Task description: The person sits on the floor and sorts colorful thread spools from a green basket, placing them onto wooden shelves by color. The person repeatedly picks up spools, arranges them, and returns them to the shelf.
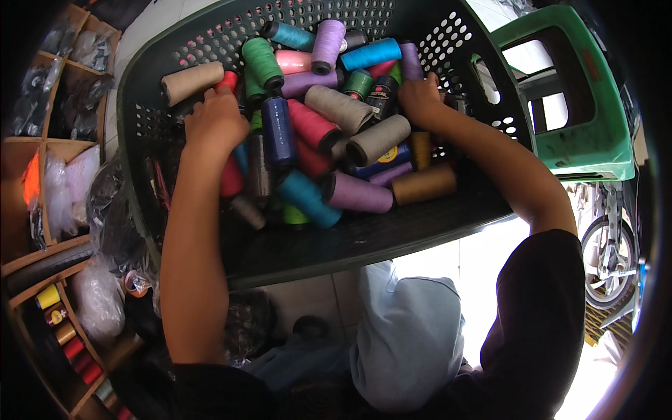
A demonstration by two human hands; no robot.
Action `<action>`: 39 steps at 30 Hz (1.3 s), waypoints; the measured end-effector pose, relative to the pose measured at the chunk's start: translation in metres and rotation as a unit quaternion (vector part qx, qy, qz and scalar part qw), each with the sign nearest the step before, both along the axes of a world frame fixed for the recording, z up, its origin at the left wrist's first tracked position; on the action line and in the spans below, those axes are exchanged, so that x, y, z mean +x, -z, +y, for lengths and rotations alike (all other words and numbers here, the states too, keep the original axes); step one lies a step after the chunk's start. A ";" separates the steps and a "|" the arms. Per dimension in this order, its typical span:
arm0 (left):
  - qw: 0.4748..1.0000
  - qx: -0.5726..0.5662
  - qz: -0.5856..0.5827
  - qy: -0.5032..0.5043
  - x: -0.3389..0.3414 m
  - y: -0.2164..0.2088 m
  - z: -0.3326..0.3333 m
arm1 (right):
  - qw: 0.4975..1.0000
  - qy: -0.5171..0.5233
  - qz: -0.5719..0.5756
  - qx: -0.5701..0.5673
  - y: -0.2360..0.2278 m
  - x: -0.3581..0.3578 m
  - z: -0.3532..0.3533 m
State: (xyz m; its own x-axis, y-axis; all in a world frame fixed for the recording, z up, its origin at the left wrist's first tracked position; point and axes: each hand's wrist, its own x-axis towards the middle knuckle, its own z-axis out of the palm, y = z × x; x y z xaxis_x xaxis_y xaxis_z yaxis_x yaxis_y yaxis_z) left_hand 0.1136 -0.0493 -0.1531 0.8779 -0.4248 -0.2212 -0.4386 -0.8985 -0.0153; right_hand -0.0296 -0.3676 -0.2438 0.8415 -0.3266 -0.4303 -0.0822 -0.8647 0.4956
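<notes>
A dark green perforated plastic basket holds many thread spools in a loose heap. At its left side my left hand reaches in with fingers curled down among the spools, beside a beige spool and a red spool. My right hand is at the right of the heap, near a purple spool and a black spool. Its fingers are bent, and what they grip is hidden. Between my hands lie a dark blue spool, a pink spool and a grey spool.
A green plastic stool stands to the right of the basket, with a bicycle wheel below it. Wooden shelves with bagged goods line the left. Lower left, a wooden rack holds more spools. Plastic bags lie beside it.
</notes>
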 end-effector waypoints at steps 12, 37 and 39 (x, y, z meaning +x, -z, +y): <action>0.992 0.068 -0.102 0.039 0.024 0.032 0.013 | 0.995 0.084 -0.053 0.032 -0.012 0.007 -0.001; 0.982 -0.166 -0.077 -0.043 0.026 -0.015 0.002 | 0.936 0.067 -0.241 0.247 -0.169 0.008 0.013; 0.959 -0.259 -0.118 -0.008 0.033 -0.008 0.004 | 0.901 0.078 -0.275 0.325 -0.174 0.003 0.008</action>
State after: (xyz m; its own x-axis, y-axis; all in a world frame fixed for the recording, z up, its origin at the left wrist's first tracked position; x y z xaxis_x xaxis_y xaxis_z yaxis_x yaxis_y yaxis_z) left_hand 0.1462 -0.0457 -0.1453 0.8846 -0.4104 0.2213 -0.4643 -0.8191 0.3370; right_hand -0.0262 -0.3598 -0.0701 0.9514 -0.2893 -0.1052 -0.3072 -0.9142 -0.2645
